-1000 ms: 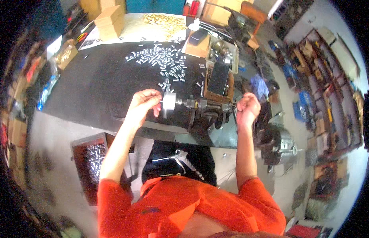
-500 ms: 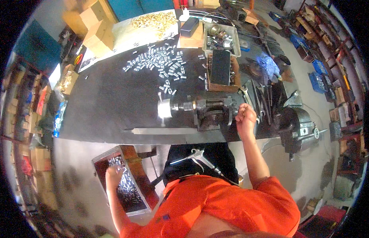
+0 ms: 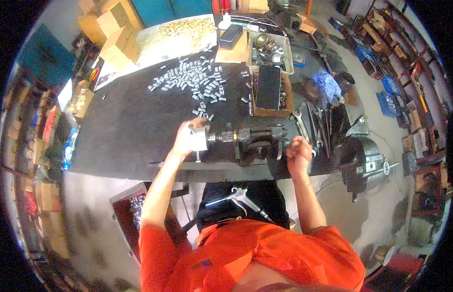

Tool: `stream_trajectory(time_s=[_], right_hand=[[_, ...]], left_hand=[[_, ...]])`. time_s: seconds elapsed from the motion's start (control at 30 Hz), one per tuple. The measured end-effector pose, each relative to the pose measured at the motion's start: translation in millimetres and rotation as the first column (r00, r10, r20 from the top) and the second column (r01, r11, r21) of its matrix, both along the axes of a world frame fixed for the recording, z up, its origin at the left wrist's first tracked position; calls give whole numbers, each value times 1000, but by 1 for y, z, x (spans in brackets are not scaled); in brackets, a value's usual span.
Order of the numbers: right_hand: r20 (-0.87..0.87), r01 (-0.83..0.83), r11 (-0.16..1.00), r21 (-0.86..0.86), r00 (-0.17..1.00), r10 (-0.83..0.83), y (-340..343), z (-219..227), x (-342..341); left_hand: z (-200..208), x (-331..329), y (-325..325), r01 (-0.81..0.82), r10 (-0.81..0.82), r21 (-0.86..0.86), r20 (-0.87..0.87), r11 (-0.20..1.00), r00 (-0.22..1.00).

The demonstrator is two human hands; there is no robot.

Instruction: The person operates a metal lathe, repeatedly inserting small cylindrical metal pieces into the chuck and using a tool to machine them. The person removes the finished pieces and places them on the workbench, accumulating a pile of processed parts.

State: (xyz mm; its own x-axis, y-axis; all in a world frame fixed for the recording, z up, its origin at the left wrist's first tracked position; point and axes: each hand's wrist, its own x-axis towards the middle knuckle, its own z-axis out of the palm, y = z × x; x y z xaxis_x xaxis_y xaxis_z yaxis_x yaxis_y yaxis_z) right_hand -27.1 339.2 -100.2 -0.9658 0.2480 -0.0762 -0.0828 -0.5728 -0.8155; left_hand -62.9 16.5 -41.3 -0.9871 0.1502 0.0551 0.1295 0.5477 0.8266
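Left hand [image 3: 185,138] grips the machine's [image 3: 253,143] silver chuck [image 3: 200,138], right hand [image 3: 298,153] fisted on its handle; fingers could get pinched if the spindle turns.

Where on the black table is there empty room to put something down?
The widest bare patch is the left part of the black mat, between the pile of small metal parts and the left hand. It is crowded on the right: a wooden box, a grey tray, wrenches and the vise fill it.
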Motion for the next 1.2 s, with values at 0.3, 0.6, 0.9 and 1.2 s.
stream_trajectory(time_s=[0.3, 0.6, 0.9, 1.2], right_hand=[[-50, -52, 998, -40, 997, 50, 0, 1, 6], [-6, -38, 998, -52, 999, 38, 0, -2, 8], [48, -6, 1000, -2, 999, 6, -2, 7, 12], [38, -46, 996, 78, 998, 43, -3, 38, 33]], left_hand=[[-44, -20, 0, -61, -83, -515, -253, 855, 964], [22, 47, -44, -7, -73, 656, 95, 754, 993], [41, 58, -31, 93, -141, 773, -4, 628, 990], [31, 50, -31, 194, -227, 760, -63, 621, 972]])
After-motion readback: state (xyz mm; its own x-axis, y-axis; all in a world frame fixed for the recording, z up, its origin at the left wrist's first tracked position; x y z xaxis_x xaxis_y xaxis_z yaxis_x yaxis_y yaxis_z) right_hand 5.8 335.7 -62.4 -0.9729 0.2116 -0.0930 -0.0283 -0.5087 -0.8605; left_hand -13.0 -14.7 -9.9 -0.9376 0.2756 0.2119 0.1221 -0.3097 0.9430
